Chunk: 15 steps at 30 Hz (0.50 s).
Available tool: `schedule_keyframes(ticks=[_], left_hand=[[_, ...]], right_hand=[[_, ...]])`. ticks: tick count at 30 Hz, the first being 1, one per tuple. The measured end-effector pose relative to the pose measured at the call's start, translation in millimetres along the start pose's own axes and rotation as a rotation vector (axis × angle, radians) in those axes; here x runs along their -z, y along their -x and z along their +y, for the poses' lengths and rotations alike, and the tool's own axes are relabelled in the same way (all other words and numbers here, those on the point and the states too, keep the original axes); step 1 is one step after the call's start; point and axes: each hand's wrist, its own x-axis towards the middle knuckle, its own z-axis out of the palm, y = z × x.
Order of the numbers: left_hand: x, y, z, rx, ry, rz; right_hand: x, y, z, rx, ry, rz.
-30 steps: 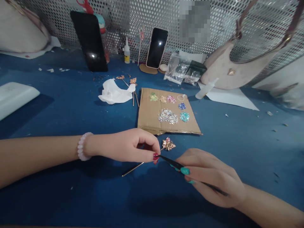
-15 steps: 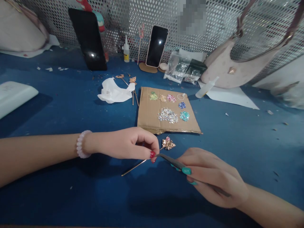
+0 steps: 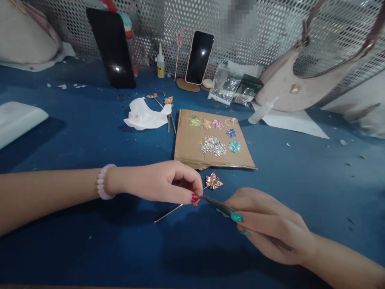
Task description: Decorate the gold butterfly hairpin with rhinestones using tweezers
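Note:
My left hand (image 3: pixel 168 182) is closed in a pinch, its red-nailed fingertips meeting at the tips of a pair of dark tweezers (image 3: pixel 219 206). Whatever is between those fingertips is too small or hidden to make out. My right hand (image 3: pixel 267 224), with teal nails, grips the tweezers, which point left. Behind my left fingers runs a gold hair stick (image 3: pixel 168 213), its middle hidden by the hand. On its far end a gold metal flower (image 3: pixel 213 181) with a pink spot shows just right of my left knuckles.
A cardboard sheet (image 3: pixel 189 140) beyond my hands bears small piles of coloured rhinestones (image 3: pixel 213 145). Crumpled white paper (image 3: pixel 146 116) and more gold sticks (image 3: pixel 169 120) lie left of it. Farther back stand a glue bottle (image 3: pixel 160 64), two phones (image 3: pixel 199 56) and a handbag (image 3: pixel 303 84).
Almost nothing differs. My left fingertips have shifted very slightly at the tweezers' tips, and the whole view has moved a touch.

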Motion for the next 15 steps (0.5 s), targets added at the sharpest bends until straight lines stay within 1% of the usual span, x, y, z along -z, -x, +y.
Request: schedule_keyframes(ticks=[11,15], left_hand=[[-0.1,-0.9,-1.1,-0.011,-0.003,0.010],[1.3,-0.4,0.2,-0.012,-0.020,0.001]], right_hand=[[1.1,0.3,-1.1,-0.007,0.001,0.006],[3.0,3.2,-2.1,-0.084,-0.045,0.036]])
